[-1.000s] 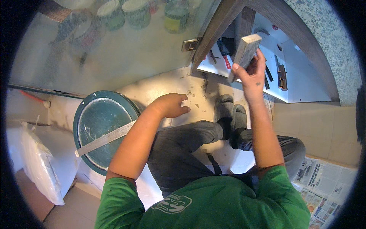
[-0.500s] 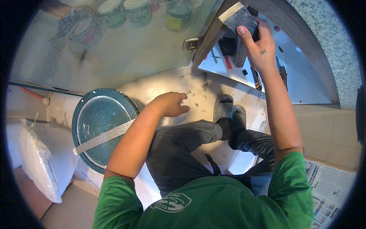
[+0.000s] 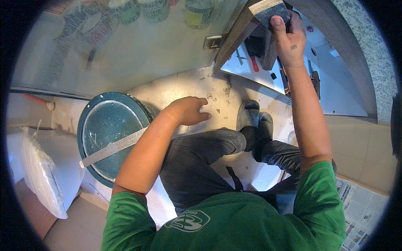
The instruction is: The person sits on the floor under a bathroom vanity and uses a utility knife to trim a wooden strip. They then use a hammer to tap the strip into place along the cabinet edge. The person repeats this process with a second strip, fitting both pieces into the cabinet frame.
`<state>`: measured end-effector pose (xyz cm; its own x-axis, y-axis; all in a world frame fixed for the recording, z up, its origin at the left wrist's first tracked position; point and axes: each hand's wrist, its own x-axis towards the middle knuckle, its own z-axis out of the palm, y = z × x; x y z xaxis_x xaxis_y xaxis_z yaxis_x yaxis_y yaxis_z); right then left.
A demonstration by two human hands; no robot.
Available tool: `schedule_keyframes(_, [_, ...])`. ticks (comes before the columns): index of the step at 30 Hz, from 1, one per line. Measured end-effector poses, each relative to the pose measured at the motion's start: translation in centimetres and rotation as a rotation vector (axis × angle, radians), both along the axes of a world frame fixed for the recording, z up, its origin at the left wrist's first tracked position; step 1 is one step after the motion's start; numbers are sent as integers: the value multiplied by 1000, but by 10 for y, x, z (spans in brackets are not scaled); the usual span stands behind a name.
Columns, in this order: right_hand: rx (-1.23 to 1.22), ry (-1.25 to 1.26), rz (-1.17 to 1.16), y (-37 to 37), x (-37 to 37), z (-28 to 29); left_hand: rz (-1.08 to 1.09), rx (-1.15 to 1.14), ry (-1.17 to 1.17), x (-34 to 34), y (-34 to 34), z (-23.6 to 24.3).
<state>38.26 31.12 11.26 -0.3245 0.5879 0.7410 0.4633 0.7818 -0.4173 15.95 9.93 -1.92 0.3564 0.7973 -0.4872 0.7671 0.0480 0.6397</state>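
My right hand grips a wooden block with a dark grey face, thumb on that face, held up at the grey-brown cabinet frame; whether the two touch I cannot tell. My left hand is empty, fingers apart and slightly curled, above the floor near my left knee. A steel ruler lies across a green round lid left of my left forearm. Inside the cabinet, a red-handled tool and several dark tools lie on the white base.
Frosted glass fills the upper left, with tubs behind it. A speckled countertop edge curves at the right. My slippered feet are on the debris-strewn floor. A plastic-wrapped bundle lies left, newspaper lower right.
My right hand has raised the block toward the top of the cabinet opening and turned it, its dark face now upward. My left hand stays almost in place.
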Motion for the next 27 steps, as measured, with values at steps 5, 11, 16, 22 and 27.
schedule_keyframes(5, [64, -224, -57, -6, 4, -50, 16, 18, -2, -1, -2, 0])
schedule_keyframes(11, [-80, -355, -110, -8, 22, -108, -7, 13, 26, 1, 2, 1])
schedule_keyframes(16, [-183, -45, -22, -10, -3, -16, 50, 5, 20, 0, -4, 8])
schedule_keyframes(22, [-140, -20, 2, -9, -8, -24, 37, 20, 25, 0, -4, 5])
schedule_keyframes(27, [-130, -455, -32, -3, 28, -152, -12, 36, 27, 2, 2, 5])
